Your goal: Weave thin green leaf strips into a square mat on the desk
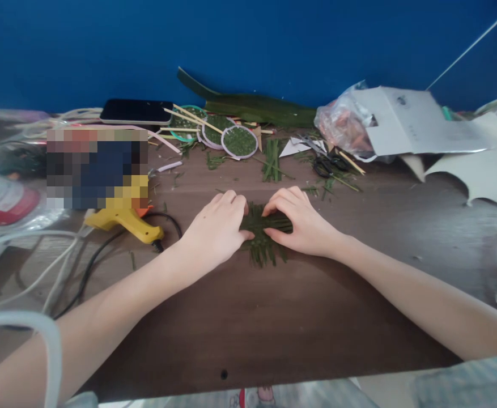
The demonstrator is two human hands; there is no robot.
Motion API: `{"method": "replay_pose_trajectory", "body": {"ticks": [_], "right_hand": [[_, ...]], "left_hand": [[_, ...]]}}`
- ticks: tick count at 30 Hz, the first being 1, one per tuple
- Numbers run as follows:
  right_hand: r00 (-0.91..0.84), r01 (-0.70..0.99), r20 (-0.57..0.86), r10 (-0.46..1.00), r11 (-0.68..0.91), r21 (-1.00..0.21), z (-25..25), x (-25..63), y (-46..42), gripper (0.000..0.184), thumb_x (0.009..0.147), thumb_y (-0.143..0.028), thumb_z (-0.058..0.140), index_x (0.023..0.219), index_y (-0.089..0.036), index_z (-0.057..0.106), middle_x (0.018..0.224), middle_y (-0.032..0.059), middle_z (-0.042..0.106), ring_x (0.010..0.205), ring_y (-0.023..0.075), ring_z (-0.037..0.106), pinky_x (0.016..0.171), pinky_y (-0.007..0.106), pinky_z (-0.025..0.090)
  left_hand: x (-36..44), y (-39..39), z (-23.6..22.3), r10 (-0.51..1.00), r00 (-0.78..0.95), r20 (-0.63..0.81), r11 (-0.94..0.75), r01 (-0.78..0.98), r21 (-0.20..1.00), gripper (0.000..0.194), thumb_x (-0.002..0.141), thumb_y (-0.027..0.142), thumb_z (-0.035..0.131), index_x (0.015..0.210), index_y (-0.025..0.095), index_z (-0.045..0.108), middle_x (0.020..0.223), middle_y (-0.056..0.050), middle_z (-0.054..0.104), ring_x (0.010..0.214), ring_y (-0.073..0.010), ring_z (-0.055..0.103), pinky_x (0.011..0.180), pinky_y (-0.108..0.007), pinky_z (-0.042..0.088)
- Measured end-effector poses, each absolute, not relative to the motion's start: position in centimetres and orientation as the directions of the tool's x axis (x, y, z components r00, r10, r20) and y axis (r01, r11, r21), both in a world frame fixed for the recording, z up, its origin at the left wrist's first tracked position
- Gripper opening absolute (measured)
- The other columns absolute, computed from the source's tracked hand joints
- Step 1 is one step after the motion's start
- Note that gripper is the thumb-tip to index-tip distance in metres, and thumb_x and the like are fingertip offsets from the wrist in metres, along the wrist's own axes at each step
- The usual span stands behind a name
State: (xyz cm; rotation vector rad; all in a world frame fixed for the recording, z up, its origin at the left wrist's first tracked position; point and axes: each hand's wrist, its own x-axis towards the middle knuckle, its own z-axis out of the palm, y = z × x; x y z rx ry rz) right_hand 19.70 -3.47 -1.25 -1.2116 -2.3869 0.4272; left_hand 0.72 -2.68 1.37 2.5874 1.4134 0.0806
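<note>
A small mat of woven green leaf strips lies on the brown table in front of me, its loose ends fanning toward the front edge. My left hand grips its left side, thumb and fingers curled at the edge. From the right, my right hand pinches the strips, thumb below and fingers above. Part of the weave is hidden under the fingers. Just behind it rests a short bundle of cut leaf strips.
Behind the hands are scissors, round leaf-filled hoops, a long leaf and a phone. A yellow glue gun with a black cord lies left. White card and a plastic bag sit back right.
</note>
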Motion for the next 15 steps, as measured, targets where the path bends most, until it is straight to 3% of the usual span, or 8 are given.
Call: {"method": "replay_pose_trajectory", "body": {"ticks": [15], "right_hand": [[-0.525, 0.69, 0.238, 0.817, 0.573, -0.442, -1.28, 19.69, -3.43, 0.012, 0.074, -0.023, 0.055, 0.083, -0.019, 0.048, 0.087, 0.0059, 0.053, 0.088, 0.0216, 0.043, 0.076, 0.036, 0.033]], "left_hand": [[0.77, -2.78, 1.53, 0.856, 0.514, -0.051, -0.501, 0.849, 0.167, 0.025, 0.073, 0.032, 0.062, 0.085, 0.013, 0.052, 0.087, -0.006, 0.052, 0.086, -0.023, 0.051, 0.079, -0.035, 0.041]]}}
